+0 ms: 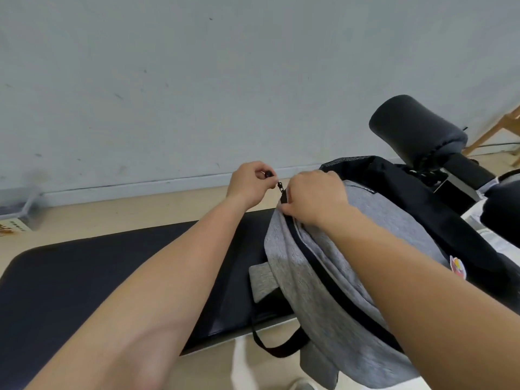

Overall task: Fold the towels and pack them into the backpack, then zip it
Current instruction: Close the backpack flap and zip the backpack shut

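A grey backpack (332,282) with black straps and a black zipper line stands on the right end of a dark padded bench (118,266). My left hand (249,182) pinches the black zipper pull (274,178) at the top of the bag. Just right of the pull, my right hand (315,195) grips the grey fabric at the top edge of the backpack. The zipper track below my hands looks closed. No towels are visible.
A black cylindrical cushion on a frame (416,130) stands behind the backpack. A wooden piece of furniture (501,128) sits at the far right by the wall. A clear box (22,206) lies on the floor at the far left. A loose strap (278,347) hangs off the bench front.
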